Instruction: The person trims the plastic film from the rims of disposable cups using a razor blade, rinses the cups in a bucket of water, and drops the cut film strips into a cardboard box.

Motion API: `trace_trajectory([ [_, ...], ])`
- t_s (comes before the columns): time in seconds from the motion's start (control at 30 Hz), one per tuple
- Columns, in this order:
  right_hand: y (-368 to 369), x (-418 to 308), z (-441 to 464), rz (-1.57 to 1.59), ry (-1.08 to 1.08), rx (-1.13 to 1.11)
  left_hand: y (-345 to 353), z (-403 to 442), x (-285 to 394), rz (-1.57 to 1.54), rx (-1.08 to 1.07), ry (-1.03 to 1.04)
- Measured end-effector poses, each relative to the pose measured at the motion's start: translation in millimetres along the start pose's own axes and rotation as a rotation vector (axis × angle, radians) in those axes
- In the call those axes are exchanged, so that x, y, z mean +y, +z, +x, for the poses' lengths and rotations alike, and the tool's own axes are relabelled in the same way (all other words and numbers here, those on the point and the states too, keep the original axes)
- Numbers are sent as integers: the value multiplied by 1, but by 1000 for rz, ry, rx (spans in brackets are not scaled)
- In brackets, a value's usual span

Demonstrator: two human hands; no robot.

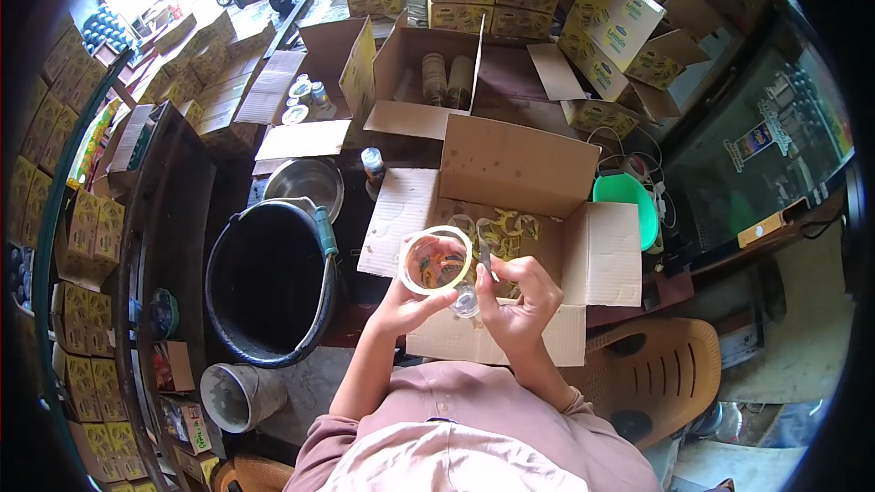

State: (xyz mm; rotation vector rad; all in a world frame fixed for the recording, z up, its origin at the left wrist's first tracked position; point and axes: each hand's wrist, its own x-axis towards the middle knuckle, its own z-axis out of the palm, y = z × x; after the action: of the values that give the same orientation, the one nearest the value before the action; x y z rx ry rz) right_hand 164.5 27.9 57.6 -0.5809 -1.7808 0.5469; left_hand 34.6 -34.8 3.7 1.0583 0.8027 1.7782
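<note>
My left hand (406, 308) is wrapped around a clear plastic jar (436, 261) with a pale yellow rim, its round mouth tilted up towards me. Colourful printing shows through its wall. In my right hand (524, 299), thumb and fingers pinch a small knife (484, 251) with a grey blade, held upright just right of the jar. Both hands are above an open cardboard box (519, 164). Inside it lie yellow ring-like strips (510, 223) and clear round pieces. A small clear container (465, 301) shows between my hands, below the jar.
Left of the box stand a large black bucket (264, 287), a steel bowl (305, 187) and a small bottle (373, 164). A green basin (626, 210) is at the right, near cables. Another open carton (410, 64) sits behind. A plastic chair (652, 374) is at lower right.
</note>
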Motion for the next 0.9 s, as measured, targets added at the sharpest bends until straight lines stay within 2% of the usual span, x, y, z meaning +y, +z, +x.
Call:
trace_trajectory([
  [0.07,1,1,-1,-18,-22,-8,1,1,-1,55,6,9],
  [0.27,0,11,1,-56,-39,-40,-4,6,11,634,-144,137],
  [0.37,-2,14,4,15,-1,-62,-2,6,17,586,-159,124],
  [0.47,-2,17,4,110,59,-59,0,5,12,257,-36,4],
  [0.57,-2,16,2,97,79,-54,-6,8,11,366,-84,33],
  [0.77,2,11,2,3,13,-42,7,7,9,258,9,77],
  [0.9,3,10,0,-44,-5,-50,5,9,3,427,22,130],
])
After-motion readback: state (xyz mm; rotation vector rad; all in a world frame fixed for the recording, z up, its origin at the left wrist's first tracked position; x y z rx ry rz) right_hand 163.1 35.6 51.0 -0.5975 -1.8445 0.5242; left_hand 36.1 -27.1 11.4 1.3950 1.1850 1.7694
